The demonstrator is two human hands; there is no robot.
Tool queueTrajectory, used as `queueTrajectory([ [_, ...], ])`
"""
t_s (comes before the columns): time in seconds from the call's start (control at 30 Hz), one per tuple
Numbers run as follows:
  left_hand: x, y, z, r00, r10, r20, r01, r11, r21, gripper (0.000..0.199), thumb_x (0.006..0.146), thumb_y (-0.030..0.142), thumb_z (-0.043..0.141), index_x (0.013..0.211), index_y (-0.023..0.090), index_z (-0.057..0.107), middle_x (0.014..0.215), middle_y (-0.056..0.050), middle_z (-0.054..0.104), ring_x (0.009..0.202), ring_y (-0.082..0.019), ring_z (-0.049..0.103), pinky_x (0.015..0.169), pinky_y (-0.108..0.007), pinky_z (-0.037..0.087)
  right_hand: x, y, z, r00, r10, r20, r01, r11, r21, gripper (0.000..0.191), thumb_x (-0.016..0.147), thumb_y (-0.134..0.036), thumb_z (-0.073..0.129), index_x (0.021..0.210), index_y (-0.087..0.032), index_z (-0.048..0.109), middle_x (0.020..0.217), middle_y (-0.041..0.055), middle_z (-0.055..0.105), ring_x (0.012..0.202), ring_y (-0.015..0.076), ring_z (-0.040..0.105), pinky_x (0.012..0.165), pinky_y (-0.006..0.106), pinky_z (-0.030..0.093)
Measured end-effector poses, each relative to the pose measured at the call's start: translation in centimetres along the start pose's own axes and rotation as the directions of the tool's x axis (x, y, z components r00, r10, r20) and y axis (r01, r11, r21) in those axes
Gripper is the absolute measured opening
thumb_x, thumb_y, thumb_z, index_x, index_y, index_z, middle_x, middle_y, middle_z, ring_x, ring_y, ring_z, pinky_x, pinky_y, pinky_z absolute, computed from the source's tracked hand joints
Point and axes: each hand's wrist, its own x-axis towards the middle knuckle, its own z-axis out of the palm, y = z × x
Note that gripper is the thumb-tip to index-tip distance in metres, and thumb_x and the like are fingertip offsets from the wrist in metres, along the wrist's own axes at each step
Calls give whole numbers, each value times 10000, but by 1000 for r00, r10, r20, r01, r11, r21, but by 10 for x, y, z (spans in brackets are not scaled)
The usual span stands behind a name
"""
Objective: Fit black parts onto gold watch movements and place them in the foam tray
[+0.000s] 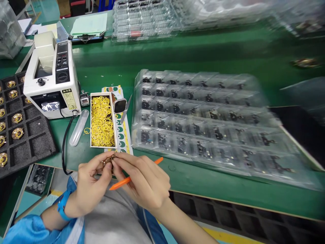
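Note:
My left hand [92,181] is closed, its thumb and fingers pinching a small gold-coloured round part [108,161] that looks like a watch case; the fingers cover much of it. With its fingertips against the same part, my right hand [143,179] also holds an orange pointed stick [122,183], which runs between the fingers and sticks out at both sides. Just beyond the hands lies a white box [114,135] filled with thin yellow rings [101,122]. A patterned sheet [127,140] is partly under the box, with tweezers [126,110] on it.
At left stand a tape dispenser [61,98] and a black foam tray [44,149] with gold round parts. A clear compartment tray [162,152] of small black parts covers the right side of the green table [101,71]. More clear trays [144,20] and a clipboard [87,27] lie behind.

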Motion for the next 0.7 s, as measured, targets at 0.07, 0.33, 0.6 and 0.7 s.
queueTrajectory([
  [0.07,0,-1,0,1000,-4,-2,4,1000,3,219,842,181,668,1031,180,780,763,-22,777,678,-177,729,671,-239,612,0,1,0,1000,-22,16,22,1000,-12,75,926,-87,585,987,-115,620,799,132,761,628,180,656,536,281,526],
  [0.33,0,-3,-2,996,-85,6,85,996,-20,236,835,214,676,1052,160,753,796,-39,777,700,-167,719,686,-235,598,2,2,2,998,-51,49,53,998,-42,64,932,-75,570,970,-102,614,817,142,763,587,186,631,521,298,500],
  [0.6,10,-8,-4,968,-236,89,252,911,-327,331,748,397,823,811,170,591,565,35,666,520,-112,644,578,-195,543,1,-6,-6,972,201,121,-228,934,276,144,911,-124,600,1047,-167,583,891,94,742,761,192,699,616,301,567],
  [0.7,12,-9,-8,955,-253,152,293,877,-380,398,717,435,848,750,180,544,576,29,665,530,-138,676,577,-224,564,7,-2,-21,928,274,252,-361,828,429,72,957,-193,546,1023,-187,575,873,68,703,763,171,677,605,281,553],
])
